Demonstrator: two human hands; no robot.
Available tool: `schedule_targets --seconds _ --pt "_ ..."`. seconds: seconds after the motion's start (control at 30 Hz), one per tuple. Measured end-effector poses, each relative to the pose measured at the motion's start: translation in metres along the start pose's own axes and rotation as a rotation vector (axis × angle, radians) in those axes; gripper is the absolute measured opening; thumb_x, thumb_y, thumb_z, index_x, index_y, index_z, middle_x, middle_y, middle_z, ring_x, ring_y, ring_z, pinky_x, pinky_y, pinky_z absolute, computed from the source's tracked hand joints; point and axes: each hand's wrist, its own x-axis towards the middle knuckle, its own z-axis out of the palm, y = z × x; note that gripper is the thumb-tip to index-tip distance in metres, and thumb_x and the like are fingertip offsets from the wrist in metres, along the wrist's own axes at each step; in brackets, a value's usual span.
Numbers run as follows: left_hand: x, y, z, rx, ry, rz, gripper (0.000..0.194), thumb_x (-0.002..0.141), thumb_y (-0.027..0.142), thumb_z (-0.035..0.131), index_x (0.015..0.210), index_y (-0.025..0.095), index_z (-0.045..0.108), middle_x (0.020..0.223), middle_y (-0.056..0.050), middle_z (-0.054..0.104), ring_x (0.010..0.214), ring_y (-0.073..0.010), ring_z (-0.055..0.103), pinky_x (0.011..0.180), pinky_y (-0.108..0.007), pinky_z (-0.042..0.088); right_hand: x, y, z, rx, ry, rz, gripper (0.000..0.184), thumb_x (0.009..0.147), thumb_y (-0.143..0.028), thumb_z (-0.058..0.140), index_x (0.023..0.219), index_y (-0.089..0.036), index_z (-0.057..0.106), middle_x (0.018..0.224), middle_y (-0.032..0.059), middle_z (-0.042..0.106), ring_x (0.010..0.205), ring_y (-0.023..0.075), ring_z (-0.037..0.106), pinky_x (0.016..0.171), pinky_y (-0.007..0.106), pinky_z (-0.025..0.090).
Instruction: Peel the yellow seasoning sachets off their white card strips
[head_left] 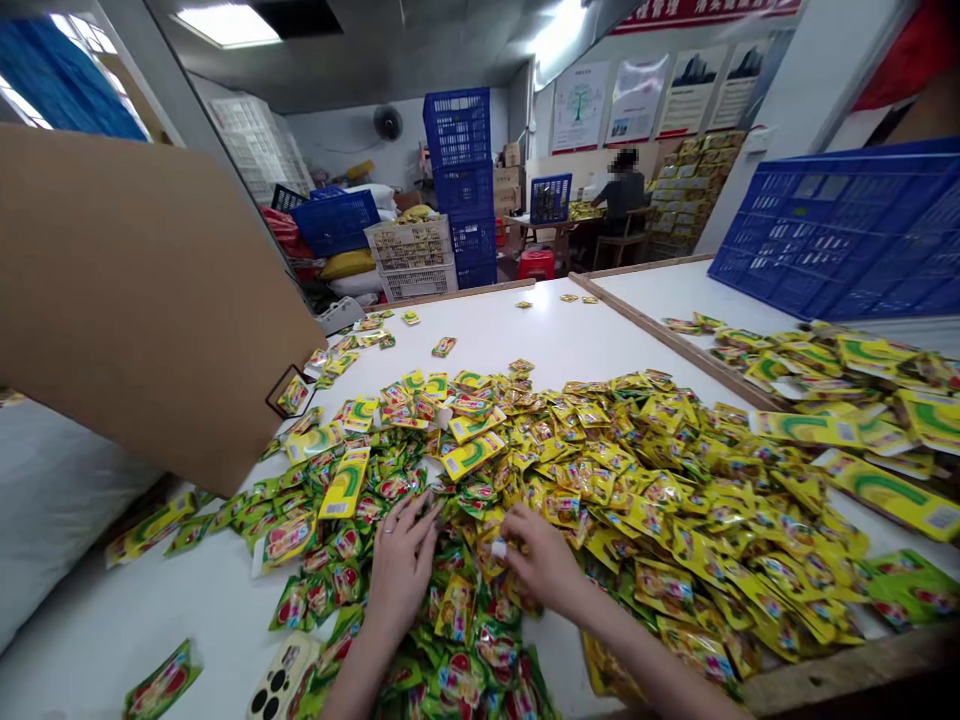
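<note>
My left hand [405,555] lies over a heap of small green sachets [457,680] with a red fruit print, its fingers stretched out and touching them. A ring shows on one finger. To its right, my right hand [546,562] has its fingers curled down at a yellow sachet [491,530]; something white is wrapped on one finger. The fingertips are partly hidden among the packets. Yellow sachets [675,500] spread in a big pile to the right. Several flat yellow cartons [474,455] lie on top of the heap, just beyond my hands.
A phone [283,680] lies at the front edge. A cardboard sheet [150,300] leans in from the left. On the right, a blue crate [847,230] stands behind more cartons [892,495]. Wooden strips [660,335] edge the white table [480,345]. A person [624,195] sits far back.
</note>
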Motion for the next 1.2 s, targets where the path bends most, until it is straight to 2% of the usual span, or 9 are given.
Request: schedule_targets --seconds 0.17,0.37,0.57,0.7,0.83,0.93,1.0,1.1,1.2 --pt "-0.009 0.029 0.007 -0.456 0.011 -0.191 0.038 0.085 0.043 0.040 0.094 0.016 0.065 0.090 -0.009 0.066 0.089 -0.0229 0.059 0.082 -0.037 0.047 -0.002 -0.015 -0.017 0.379 0.067 0.027 0.017 0.080 -0.024 0.052 0.065 -0.018 0.048 0.110 0.0079 0.053 0.102 0.0186 0.052 0.080 0.026 0.041" --pt "-0.018 0.052 0.005 -0.682 -0.061 -0.334 0.036 0.081 0.049 0.045 0.079 0.016 0.059 0.075 -0.003 0.060 0.075 -0.0191 0.057 0.069 -0.027 0.047 -0.010 -0.028 -0.007 0.616 0.038 0.130 0.017 0.081 -0.027 0.052 0.067 -0.019 0.046 0.059 -0.0046 0.042 0.052 0.0094 0.039 0.049 0.021 0.031" --pt "-0.025 0.054 0.010 -0.655 -0.071 -0.279 0.026 0.082 0.043 0.047 0.077 0.018 0.051 0.067 0.002 0.049 0.064 -0.0144 0.048 0.059 -0.023 0.040 -0.010 -0.023 -0.005 0.722 0.015 0.117 0.019 0.079 -0.025 0.056 0.095 -0.022 0.045 0.075 -0.0024 0.053 0.065 0.0109 0.050 0.059 0.022 0.041" --pt "-0.025 0.059 0.008 -0.481 -0.121 -0.181 0.029 0.084 0.044 0.044 0.075 0.018 0.053 0.065 0.002 0.047 0.061 -0.0139 0.047 0.055 -0.022 0.039 -0.003 -0.021 -0.013 1.029 -0.319 0.232 0.042 0.077 -0.034 0.059 0.114 -0.022 0.043 0.084 0.0012 0.059 0.071 0.0141 0.058 0.060 0.028 0.049" --pt "0.014 0.038 -0.023 -0.041 -0.044 -0.092 0.035 0.087 0.046 0.035 0.103 0.020 0.053 0.092 -0.005 0.058 0.085 -0.0196 0.055 0.074 -0.029 0.045 -0.007 -0.017 -0.033 0.520 -0.267 0.046 0.018 0.083 -0.022 0.049 0.098 -0.017 0.056 0.081 0.0033 0.061 0.071 0.0152 0.058 0.063 0.028 0.049" --pt "0.058 -0.003 -0.048 0.244 0.136 -0.301 0.061 0.080 0.050 0.043 0.128 0.012 0.034 0.132 -0.021 0.037 0.123 -0.0361 0.032 0.098 -0.050 0.029 -0.019 -0.009 -0.034 -0.197 -0.234 -0.192 0.026 0.076 -0.001 0.046 0.094 -0.015 0.058 0.089 0.0091 0.062 0.078 0.0196 0.058 0.067 0.031 0.046" --pt "0.079 -0.032 -0.057 0.290 0.143 -0.434 0.074 0.072 0.050 0.053 0.127 0.005 0.034 0.132 -0.032 0.032 0.121 -0.0489 0.030 0.091 -0.064 0.027 -0.028 -0.001 -0.025 -0.483 -0.293 -0.265 0.026 0.072 0.004 0.046 0.088 -0.011 0.060 0.086 0.0133 0.063 0.073 0.0223 0.059 0.058 0.030 0.044" --pt "0.090 -0.060 -0.064 0.279 0.087 -0.516 0.070 0.067 0.043 0.057 0.122 0.002 0.041 0.121 -0.034 0.045 0.109 -0.0513 0.044 0.083 -0.066 0.033 -0.032 0.010 -0.013 -0.539 -0.325 -0.271 0.022 0.070 0.004 0.049 0.082 -0.011 0.060 0.079 0.0129 0.064 0.064 0.0214 0.059 0.050 0.027 0.041" --pt "0.081 -0.063 -0.072 0.224 0.089 -0.491 0.067 0.069 0.035 0.052 0.126 0.004 0.038 0.127 -0.029 0.043 0.117 -0.0461 0.040 0.091 -0.061 0.031 -0.027 0.015 -0.024 -0.473 -0.301 -0.256 0.022 0.071 0.003 0.049 0.083 -0.014 0.057 0.079 0.0072 0.062 0.064 0.0170 0.058 0.053 0.024 0.043"
